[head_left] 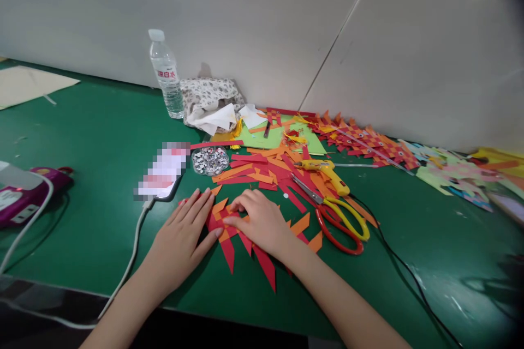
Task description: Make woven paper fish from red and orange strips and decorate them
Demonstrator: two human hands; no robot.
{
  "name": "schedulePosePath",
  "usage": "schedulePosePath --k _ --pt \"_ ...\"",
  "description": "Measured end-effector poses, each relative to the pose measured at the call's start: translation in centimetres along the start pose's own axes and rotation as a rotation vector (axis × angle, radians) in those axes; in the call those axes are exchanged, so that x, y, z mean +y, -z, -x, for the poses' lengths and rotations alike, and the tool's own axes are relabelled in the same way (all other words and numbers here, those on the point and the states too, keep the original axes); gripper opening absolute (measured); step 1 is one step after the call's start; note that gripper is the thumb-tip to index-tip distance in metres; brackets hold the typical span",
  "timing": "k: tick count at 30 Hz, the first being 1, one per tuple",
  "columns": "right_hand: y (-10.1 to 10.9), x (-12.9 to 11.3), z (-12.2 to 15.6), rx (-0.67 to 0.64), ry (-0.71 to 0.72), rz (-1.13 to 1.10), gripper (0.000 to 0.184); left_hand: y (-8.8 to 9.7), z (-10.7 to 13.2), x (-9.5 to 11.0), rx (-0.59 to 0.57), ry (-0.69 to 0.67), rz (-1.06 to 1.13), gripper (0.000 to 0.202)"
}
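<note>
Flat on the green table, a woven piece of red and orange paper strips (233, 233) has pointed ends that stick out toward me. My left hand (182, 237) lies over its left side, fingers stretched out and thumb along the paper. From the right, my right hand (260, 221) bends its fingers over the weave, with the thumb pressed on its middle and the fingertips partly hidden. Part of the piece is covered by both hands. Just beyond it lie loose red and orange strips (249, 166). Scissors (338, 218) with red and yellow handles rest to the right.
A yellow glue gun (327, 170) with a black cord lies behind the scissors. Left of the strips are a box of googly eyes (210, 160) and a phone (164, 172) on a white cable. A water bottle (166, 76) stands near the wall. Finished woven pieces (364, 139) lie back right.
</note>
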State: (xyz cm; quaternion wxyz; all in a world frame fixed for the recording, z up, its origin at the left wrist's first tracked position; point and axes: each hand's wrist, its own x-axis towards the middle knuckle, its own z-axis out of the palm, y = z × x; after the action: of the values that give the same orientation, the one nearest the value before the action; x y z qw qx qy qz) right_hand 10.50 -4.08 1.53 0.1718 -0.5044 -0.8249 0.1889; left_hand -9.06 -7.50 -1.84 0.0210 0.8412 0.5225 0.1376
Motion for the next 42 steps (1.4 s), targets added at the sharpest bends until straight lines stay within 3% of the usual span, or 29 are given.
schedulePosePath --k 3,5,10,12,16,19,23,25,28,31,33,38,42 --pt "-0.1 -0.3 -0.6 -0.047 -0.018 0.059 0.014 0.0 0.0 0.0 0.005 -0.001 0.009 0.062" --pt "0.1 -0.3 -1.0 -0.010 -0.017 0.074 0.015 0.1 0.0 0.0 0.004 0.006 0.012 0.062" --pt "1.1 -0.1 -1.2 0.326 -0.065 -0.131 0.016 0.3 -0.1 0.2 -0.004 0.021 0.021 0.061" --pt "1.2 -0.3 -1.1 0.259 0.011 -0.184 0.016 0.3 -0.1 0.2 -0.003 0.020 0.015 0.061" --pt "0.5 -0.7 -0.9 -0.040 0.130 -0.134 0.013 0.2 -0.1 0.3 -0.002 0.013 0.001 0.065" --pt "-0.3 -1.0 -1.1 -0.090 0.121 -0.055 0.025 0.2 0.0 0.3 -0.008 0.010 0.003 0.067" --pt "-1.0 -1.1 -1.5 -0.086 0.111 0.004 0.014 0.2 0.0 0.3 -0.018 0.015 0.013 0.066" --pt "-1.1 -0.9 -1.6 -0.019 0.064 -0.045 0.016 0.2 0.0 0.3 -0.012 0.016 0.013 0.066" --pt "-0.6 -0.5 -1.6 0.229 -0.021 -0.216 0.014 0.3 0.0 0.3 -0.001 0.015 0.011 0.067" --pt "0.2 -0.6 -1.5 0.415 0.002 -0.312 0.014 0.3 0.0 0.3 0.000 0.016 0.011 0.068" --pt "0.3 -1.0 -1.4 0.352 0.063 -0.320 0.014 0.2 0.1 0.3 0.002 0.017 0.009 0.067" --pt "-1.4 -1.9 -1.4 0.002 0.117 -0.134 0.019 0.1 0.1 0.2 0.011 0.004 0.010 0.065" --pt "-1.7 -1.6 -1.8 0.047 0.084 -0.032 0.020 0.1 0.0 0.2 0.031 0.002 0.018 0.065"
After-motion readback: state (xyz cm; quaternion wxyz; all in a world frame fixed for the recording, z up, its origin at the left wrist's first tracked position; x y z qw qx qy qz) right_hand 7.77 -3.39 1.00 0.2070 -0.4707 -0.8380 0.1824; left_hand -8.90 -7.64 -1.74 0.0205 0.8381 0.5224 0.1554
